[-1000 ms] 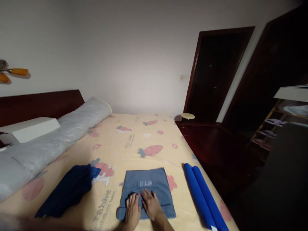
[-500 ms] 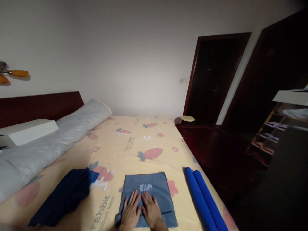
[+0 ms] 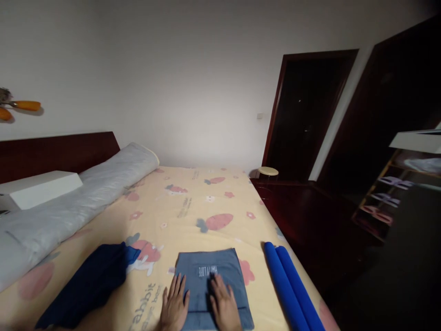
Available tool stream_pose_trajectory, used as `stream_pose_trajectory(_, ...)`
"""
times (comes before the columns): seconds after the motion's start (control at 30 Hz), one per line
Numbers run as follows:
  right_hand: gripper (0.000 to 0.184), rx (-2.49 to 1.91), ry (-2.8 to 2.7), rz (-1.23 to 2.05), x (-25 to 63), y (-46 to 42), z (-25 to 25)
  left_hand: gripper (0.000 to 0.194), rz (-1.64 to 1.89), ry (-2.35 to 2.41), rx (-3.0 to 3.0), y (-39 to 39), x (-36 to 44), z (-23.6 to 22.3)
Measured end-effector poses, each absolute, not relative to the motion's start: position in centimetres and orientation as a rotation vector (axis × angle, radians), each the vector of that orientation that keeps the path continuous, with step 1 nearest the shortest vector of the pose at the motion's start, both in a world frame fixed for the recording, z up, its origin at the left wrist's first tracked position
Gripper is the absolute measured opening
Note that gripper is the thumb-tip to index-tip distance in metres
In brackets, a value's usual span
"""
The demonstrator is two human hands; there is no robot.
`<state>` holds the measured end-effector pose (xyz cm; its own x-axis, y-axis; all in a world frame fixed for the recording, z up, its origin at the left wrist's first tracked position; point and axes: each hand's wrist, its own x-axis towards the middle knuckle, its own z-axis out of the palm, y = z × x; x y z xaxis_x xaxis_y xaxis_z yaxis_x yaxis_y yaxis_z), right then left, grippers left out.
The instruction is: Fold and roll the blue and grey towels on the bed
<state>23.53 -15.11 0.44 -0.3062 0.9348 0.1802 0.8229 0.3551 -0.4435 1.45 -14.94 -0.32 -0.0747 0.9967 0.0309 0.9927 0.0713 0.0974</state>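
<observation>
A folded grey-blue cloth point(image 3: 210, 269) with white lettering lies on the bed near its front edge. My left hand point(image 3: 175, 304) rests flat on the cloth's left edge, fingers stretched out. My right hand point(image 3: 224, 304) lies flat on the cloth's right half, fingers also spread. Neither hand holds anything. A gap of cloth shows between the two hands.
A crumpled dark navy garment point(image 3: 86, 285) lies to the left on the patterned yellow sheet point(image 3: 193, 207). Two bright blue rolls point(image 3: 289, 287) lie along the bed's right edge. A long grey bolster point(image 3: 69, 202) and a white box point(image 3: 37, 188) sit by the headboard. Dark floor and a doorway are at right.
My hands have slid apart on the cloth, the left toward its left edge, the right toward its right side. The view has shifted slightly.
</observation>
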Motion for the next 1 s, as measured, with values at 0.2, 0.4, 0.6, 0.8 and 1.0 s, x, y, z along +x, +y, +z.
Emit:
stream_pose_trajectory(0.2, 0.061, -1.154, -2.433, 0.689, 18.6, -16.4, -0.3, 0.054, 0.116, 2.259, 2.126, -14.9, 1.3, -0.3)
stream_pose_trajectory(0.4, 0.053, -1.350, -2.394, 0.627, 20.4, -12.4, 0.2, 0.054, 0.130, 2.241, 2.084, -14.6, 1.1, -0.6)
stream_pose_trajectory(0.6, 0.061, -1.967, -2.106, 0.364, 27.1, -7.7, -0.3, 0.053, 0.196, 2.233, 2.088, -14.5, 1.0, -1.2)
stream_pose_trajectory(0.8, 0.064, -2.103, -1.878, 0.211, 31.1, -8.7, -0.9, 0.053, 0.215, 2.263, 2.068, -14.8, 1.3, -1.0)
stream_pose_trajectory(1.0, 0.045, -1.562, -2.082, 0.327, 26.9, -16.7, -3.2, 0.051, 0.265, 2.273, 2.123, -14.8, 1.1, -1.4)
